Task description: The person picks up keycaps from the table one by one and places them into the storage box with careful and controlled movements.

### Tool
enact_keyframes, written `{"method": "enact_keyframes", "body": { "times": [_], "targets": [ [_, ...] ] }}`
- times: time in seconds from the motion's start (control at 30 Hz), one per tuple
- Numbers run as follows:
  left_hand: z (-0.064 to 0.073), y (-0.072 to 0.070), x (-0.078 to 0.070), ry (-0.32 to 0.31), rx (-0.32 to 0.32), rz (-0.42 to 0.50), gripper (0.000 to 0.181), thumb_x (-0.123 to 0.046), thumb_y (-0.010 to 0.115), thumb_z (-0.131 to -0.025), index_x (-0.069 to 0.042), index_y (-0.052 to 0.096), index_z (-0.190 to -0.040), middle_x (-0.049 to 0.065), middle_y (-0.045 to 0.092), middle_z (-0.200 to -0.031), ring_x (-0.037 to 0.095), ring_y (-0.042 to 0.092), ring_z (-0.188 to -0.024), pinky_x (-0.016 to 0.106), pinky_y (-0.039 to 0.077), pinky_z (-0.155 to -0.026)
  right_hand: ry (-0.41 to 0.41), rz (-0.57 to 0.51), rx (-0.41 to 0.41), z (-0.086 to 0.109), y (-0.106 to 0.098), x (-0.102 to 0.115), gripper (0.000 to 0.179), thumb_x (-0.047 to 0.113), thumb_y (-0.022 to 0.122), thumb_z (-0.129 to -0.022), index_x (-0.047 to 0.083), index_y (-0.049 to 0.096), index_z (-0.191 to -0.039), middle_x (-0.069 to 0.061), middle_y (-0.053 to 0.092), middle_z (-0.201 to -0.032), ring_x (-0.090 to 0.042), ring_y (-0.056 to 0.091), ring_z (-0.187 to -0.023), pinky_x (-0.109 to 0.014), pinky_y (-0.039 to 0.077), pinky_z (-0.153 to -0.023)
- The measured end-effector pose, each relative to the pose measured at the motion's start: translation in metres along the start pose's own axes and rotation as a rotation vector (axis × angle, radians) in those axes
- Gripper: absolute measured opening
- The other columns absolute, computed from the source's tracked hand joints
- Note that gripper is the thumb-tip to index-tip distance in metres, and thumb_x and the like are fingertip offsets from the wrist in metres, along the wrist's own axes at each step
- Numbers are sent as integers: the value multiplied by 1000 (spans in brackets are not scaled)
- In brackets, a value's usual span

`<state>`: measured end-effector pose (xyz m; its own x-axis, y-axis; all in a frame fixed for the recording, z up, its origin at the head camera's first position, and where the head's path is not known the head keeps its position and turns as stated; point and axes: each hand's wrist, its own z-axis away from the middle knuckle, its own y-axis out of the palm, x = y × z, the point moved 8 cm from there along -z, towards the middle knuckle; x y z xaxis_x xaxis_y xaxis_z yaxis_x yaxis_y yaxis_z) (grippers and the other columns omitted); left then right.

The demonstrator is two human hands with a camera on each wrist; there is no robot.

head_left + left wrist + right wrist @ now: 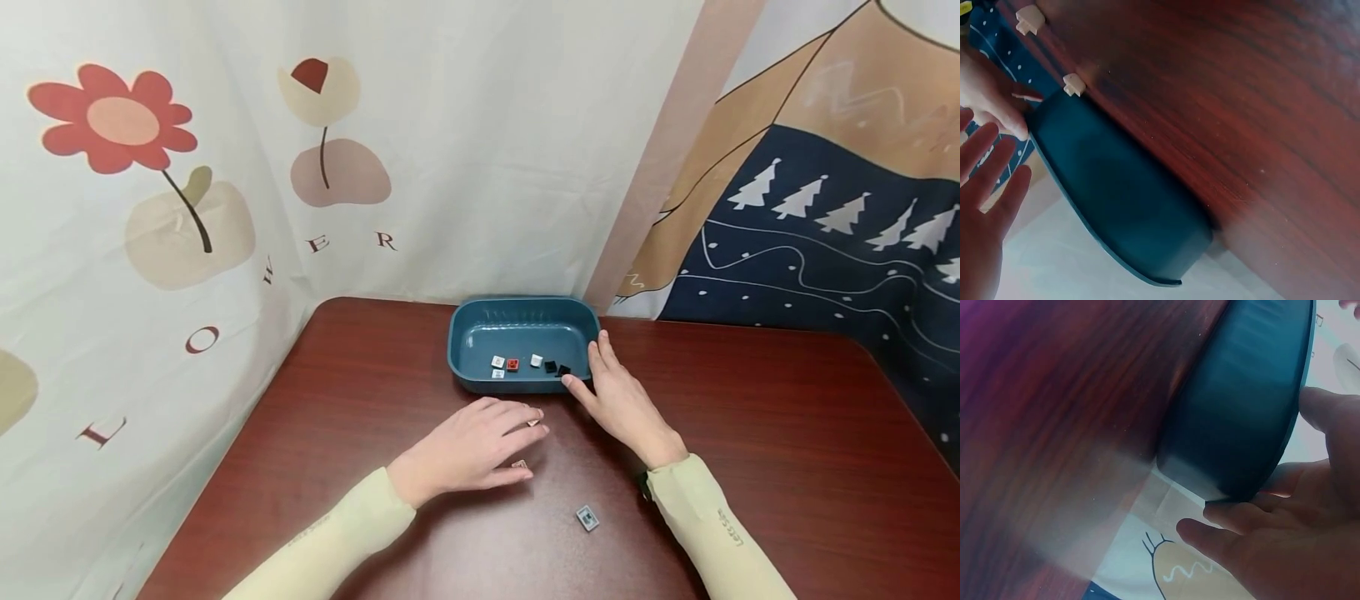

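Note:
My right hand (628,406) holds the front right corner of a blue rectangular basin (525,387), thumb at the front rim and fingers along the right end. In the right wrist view, the thumb (1322,407) meets the basin's rim. My left hand (477,446) hovers over the table in front of the basin, fingers spread, holding nothing. Two small beige pieces that look like keycaps lie by it: one keycap (1074,84) close to the basin, the other keycap (1030,20) farther off. The head view shows both partly hidden by the left fingers.
Inside the basin sit several small keycap-like pieces, among them a red one (512,365), a white one (536,361) and a black one (551,367). A grey piece (587,518) lies nearer on the brown table (360,367). Printed curtains (480,167) hang behind.

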<state>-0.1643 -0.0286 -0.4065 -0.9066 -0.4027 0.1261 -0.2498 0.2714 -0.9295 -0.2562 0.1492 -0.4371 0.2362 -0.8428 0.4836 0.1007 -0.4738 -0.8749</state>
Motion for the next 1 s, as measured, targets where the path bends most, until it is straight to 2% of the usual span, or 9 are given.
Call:
{"method": "enact_keyframes", "body": {
  "times": [0.17,0.33,0.6,0.87,1.0],
  "targets": [
    [2,7,-11,94,78,-12,52,-51,76,-92,-20,68,-133,1,63,-136,18,57,-130,35,46,-105,-3,1,-7,0,0,0,87,49,55,-106,-14,23,-157,-28,9,-169,-47,29,-150,-58,38,-112],
    [4,13,-21,154,118,-92,46,-46,79,-89,-24,69,-127,-2,62,-134,18,57,-128,34,48,-99,2,6,-9,0,1,-1,88,51,54,-106,-14,24,-157,-29,9,-169,-47,29,-150,-59,38,-112],
    [3,19,-24,143,194,-87,36,-36,81,-88,-31,73,-122,-8,63,-127,14,59,-118,31,49,-92,0,1,-14,1,1,-2,87,49,54,-106,-14,23,-157,-29,9,-169,-46,28,-151,-59,37,-113],
    [5,22,-25,138,210,-105,22,-29,78,-91,-31,74,-113,-11,65,-102,12,64,-90,30,51,-83,-7,-3,-19,2,0,-1,86,48,54,-106,-15,24,-157,-28,7,-169,-46,30,-150,-58,37,-113],
    [6,24,-26,145,232,-115,19,-29,75,-94,-30,75,-114,-11,65,-101,7,64,-88,28,50,-81,-18,-5,-32,2,0,0,85,46,55,-107,-16,25,-156,-29,7,-169,-47,32,-149,-58,38,-113]
  ]
}}
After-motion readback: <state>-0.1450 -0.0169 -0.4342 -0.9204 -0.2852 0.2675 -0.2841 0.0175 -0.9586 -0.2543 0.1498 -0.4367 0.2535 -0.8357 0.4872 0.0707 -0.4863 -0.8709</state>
